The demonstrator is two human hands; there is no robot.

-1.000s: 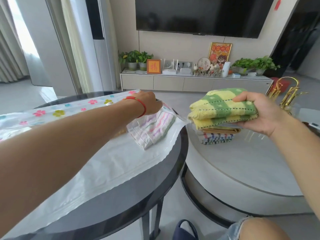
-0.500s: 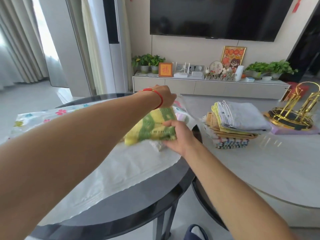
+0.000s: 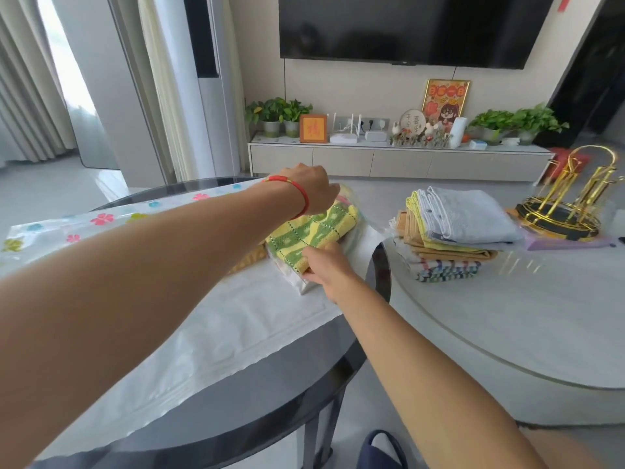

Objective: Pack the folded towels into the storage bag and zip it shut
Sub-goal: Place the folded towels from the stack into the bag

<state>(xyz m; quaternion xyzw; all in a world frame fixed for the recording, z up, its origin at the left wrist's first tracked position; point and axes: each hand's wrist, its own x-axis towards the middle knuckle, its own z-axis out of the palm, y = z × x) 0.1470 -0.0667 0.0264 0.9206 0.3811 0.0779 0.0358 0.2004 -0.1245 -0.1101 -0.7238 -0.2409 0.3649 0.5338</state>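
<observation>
A clear and white storage bag (image 3: 216, 319) with flower prints lies across the dark round table. My left hand (image 3: 313, 191), with a red band at the wrist, holds up the bag's open mouth at the far end. My right hand (image 3: 324, 265) grips the near edge of a folded yellow and green towel (image 3: 314, 228) lying in the mouth, on top of other towels inside. A stack of folded towels (image 3: 453, 231), grey on top, sits on the pale table to the right.
A gold metal rack (image 3: 571, 204) stands on the pale round table (image 3: 507, 326) at the right. The dark table's edge (image 3: 304, 401) curves in front of me. A TV cabinet with plants and ornaments lines the far wall. A dark slipper (image 3: 382, 451) shows below.
My right hand carried the yellow and green towel from above the stack leftward into the bag's mouth and pushed it further in. My left hand kept holding the mouth open.
</observation>
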